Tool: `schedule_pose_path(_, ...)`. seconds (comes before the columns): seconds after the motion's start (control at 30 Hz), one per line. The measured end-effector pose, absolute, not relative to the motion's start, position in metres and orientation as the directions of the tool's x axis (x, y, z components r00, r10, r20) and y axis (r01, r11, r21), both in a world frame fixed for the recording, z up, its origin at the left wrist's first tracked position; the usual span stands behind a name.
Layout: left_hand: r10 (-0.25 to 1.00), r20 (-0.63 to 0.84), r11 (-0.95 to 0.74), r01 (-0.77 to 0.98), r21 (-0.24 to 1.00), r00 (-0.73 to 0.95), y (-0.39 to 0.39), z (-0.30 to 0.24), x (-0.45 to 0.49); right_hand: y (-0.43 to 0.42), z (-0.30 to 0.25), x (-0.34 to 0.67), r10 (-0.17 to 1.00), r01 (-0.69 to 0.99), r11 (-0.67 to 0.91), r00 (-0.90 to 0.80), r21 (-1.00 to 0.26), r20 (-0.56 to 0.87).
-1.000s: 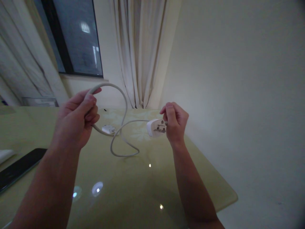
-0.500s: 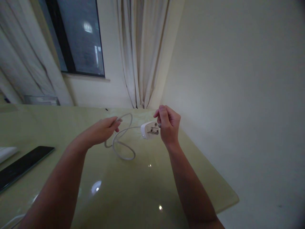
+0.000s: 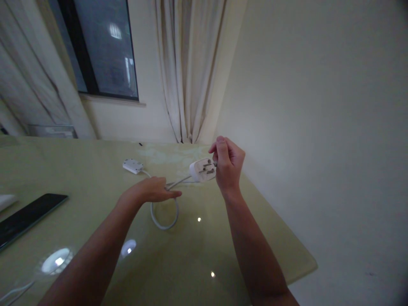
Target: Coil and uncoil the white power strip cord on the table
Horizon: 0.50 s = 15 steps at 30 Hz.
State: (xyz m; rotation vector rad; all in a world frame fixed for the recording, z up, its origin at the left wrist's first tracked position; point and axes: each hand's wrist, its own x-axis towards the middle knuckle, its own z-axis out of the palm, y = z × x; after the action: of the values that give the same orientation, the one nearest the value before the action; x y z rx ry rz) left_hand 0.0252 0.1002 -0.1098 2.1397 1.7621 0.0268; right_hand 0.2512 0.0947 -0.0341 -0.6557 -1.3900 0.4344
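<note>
A white power plug (image 3: 204, 170) hangs above the table, its metal prongs facing me. My right hand (image 3: 228, 163) is closed in a fist at the plug's right edge and appears to grip it there; the exact contact is hidden by the fingers. My left hand (image 3: 157, 190), palm down, pinches the white cord (image 3: 165, 228) left of the plug. From that hand one stretch of cord runs to the plug, and a loop hangs below. Beyond the left hand lies a small white block (image 3: 133, 165) with dark slots, joined to the cord.
A dark phone-like slab (image 3: 30, 216) lies at the left of the glossy pale green table (image 3: 178, 272), near a white object (image 3: 7, 200). Another white cable (image 3: 17, 292) is at the lower left. A wall (image 3: 318, 148) borders the right edge; curtains (image 3: 191, 76) hang behind.
My left hand has moved right and nearer to me, gathering the cord closer to the plug. The white slotted block has come into sight behind it. My right hand and the plug have barely shifted.
</note>
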Motion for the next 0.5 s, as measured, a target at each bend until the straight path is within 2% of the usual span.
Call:
schedule_pose_path(0.1,0.893,-0.274,-0.257,0.905,0.34,0.357,0.096,-0.107,0.034,0.097,-0.033,0.251,0.623,0.072,0.768,0.148,-0.637,0.768)
schedule_pose_path(0.17,0.878,-0.248,-0.314,0.883,0.348,0.41,0.097,-0.108,0.037,0.097,-0.032,0.25,0.619,0.067,0.772,0.147,-0.632,0.772)
schedule_pose_path(0.23,0.902,-0.141,-0.35,0.883,0.314,0.408,0.101,-0.11,0.038,0.096,-0.031,0.251,0.61,0.079,0.777,0.153,-0.625,0.777)
schedule_pose_path(0.3,0.912,0.054,-0.402,0.863,0.306,0.406,0.105,-0.109,0.038,0.095,-0.029,0.254,0.602,0.094,0.779,0.165,-0.62,0.781)
schedule_pose_path(0.4,0.898,0.293,-0.43,0.801,0.416,0.329,0.109,-0.102,0.038,0.093,-0.027,0.258,0.615,0.124,0.764,0.161,-0.634,0.772)
schedule_pose_path(0.5,0.936,0.309,-0.332,0.715,0.616,0.168,0.104,-0.09,0.038,0.094,-0.026,0.261,0.668,0.164,0.721,0.096,-0.673,0.738)
